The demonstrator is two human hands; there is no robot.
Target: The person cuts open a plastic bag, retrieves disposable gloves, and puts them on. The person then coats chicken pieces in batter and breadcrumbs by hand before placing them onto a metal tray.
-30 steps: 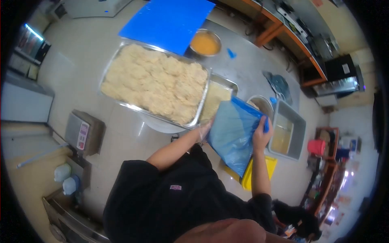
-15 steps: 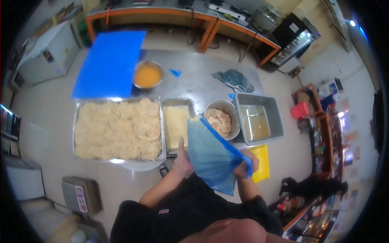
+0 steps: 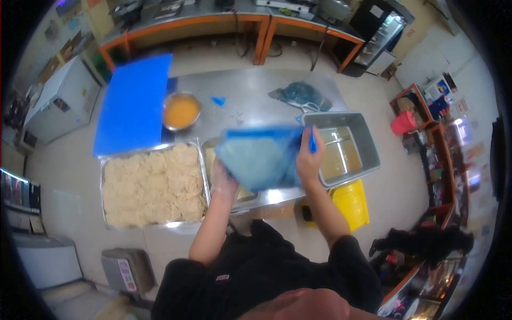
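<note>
A blue plastic bag point(image 3: 261, 157), blurred by motion, hangs level over the steel table in front of me. My right hand point(image 3: 309, 157) is closed on its right end. My left hand point(image 3: 223, 178) is against the bag's left end, its fingers mostly hidden and smeared. Under the bag, a metal pan of pale crumbs point(image 3: 209, 160) shows partly. Left of it lies a large tray point(image 3: 205, 178) filled with crumb-coated pieces. The grey tub point(image 3: 368, 141) with yellowish liquid is just right of my right hand.
A steel bowl of orange liquid point(image 3: 181, 111), a blue board point(image 3: 133, 104) and a crumpled dark bag point(image 3: 304, 96) are on the steel table point(image 3: 234, 85). A yellow container point(image 3: 352, 205) is below the tub. Orange-framed counters point(image 3: 186, 26) line the back.
The bag has moved up and turned from hanging slanted to lying level, now covering the metal bowl of pale mixture. My right hand rose; my left hand moved slightly left and up.
</note>
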